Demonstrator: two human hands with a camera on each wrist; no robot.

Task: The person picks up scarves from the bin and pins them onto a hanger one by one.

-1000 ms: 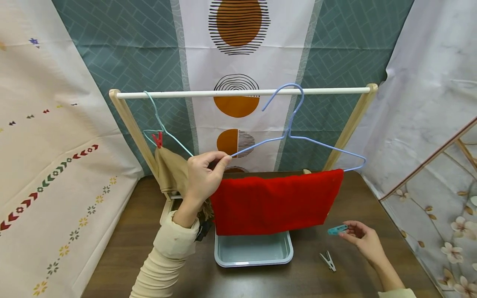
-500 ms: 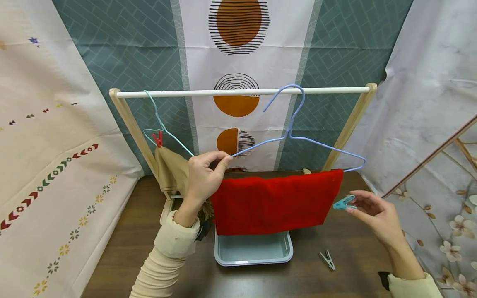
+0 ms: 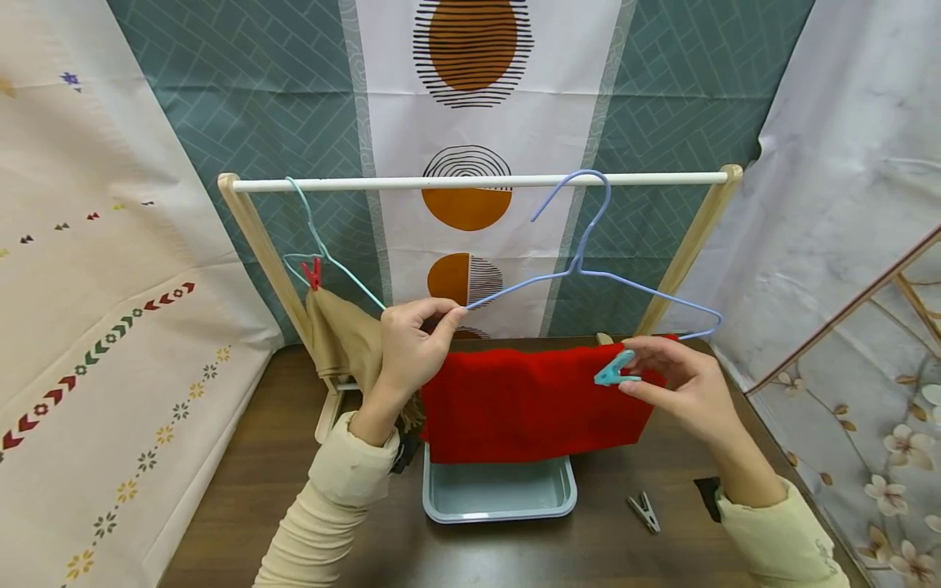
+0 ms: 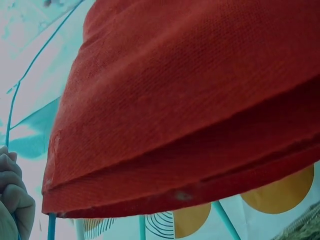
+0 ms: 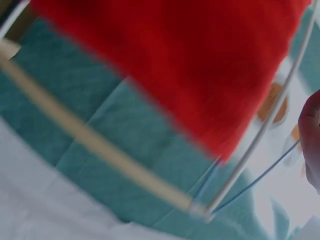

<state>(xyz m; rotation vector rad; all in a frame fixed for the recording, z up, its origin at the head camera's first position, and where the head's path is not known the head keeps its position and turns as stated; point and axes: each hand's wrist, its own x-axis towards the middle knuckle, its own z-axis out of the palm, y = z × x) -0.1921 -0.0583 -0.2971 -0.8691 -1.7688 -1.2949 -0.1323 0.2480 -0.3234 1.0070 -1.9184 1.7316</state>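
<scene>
My left hand (image 3: 415,347) pinches the left end of a blue wire hanger (image 3: 581,268) between thumb and fingers. A red cloth (image 3: 529,408) is folded over the hanger's bottom bar and fills much of both wrist views. My right hand (image 3: 684,388) holds a turquoise clothespin (image 3: 614,371) by its handles, in front of the cloth's upper right part in the head view. The hanger's hook overlaps the white rail (image 3: 456,183). A grey clothespin (image 3: 644,513) lies on the table (image 3: 603,547), below the right hand.
On the rail's left, a mint hanger (image 3: 345,269) carries a tan cloth (image 3: 338,335) fastened with a red clothespin (image 3: 312,273). A grey-blue tray (image 3: 500,518) sits beneath the red cloth. Wooden rack legs (image 3: 694,245) stand at both sides.
My right hand has risen from near the table and moved left with the turquoise clothespin, now in front of the red cloth. The left hand and hanger have shifted slightly right.
</scene>
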